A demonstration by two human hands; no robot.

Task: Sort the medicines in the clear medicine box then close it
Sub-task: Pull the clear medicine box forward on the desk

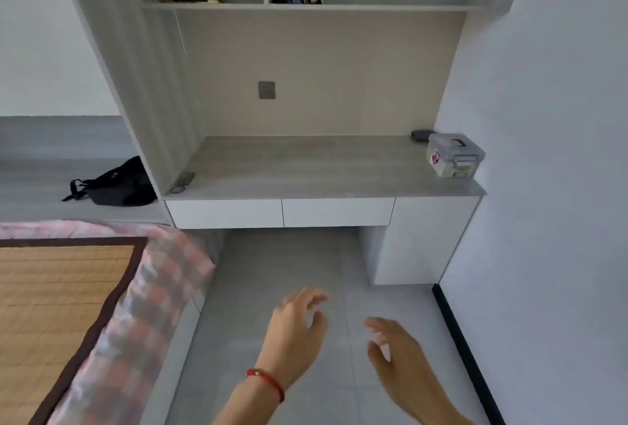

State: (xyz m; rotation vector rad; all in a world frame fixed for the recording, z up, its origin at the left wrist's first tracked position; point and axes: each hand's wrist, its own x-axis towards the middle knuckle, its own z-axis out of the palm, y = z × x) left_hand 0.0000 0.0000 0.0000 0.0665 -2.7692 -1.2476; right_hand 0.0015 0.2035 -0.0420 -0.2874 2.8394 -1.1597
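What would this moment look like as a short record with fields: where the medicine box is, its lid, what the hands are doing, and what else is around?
medicine box: clear medicine box on the desk, at its right end near the wall
lid: looks closed, handle on top
contents: too small to tell
left hand: open, holds nothing, over the floor
right hand: open, holds nothing, over the floor
beside box: small dark object behind it
elsewhere: black bag on the ledge left of the desk

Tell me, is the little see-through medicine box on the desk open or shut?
Shut. The clear medicine box has its lid lying flat on top with the handle folded down, standing upright at the right end of the desk.
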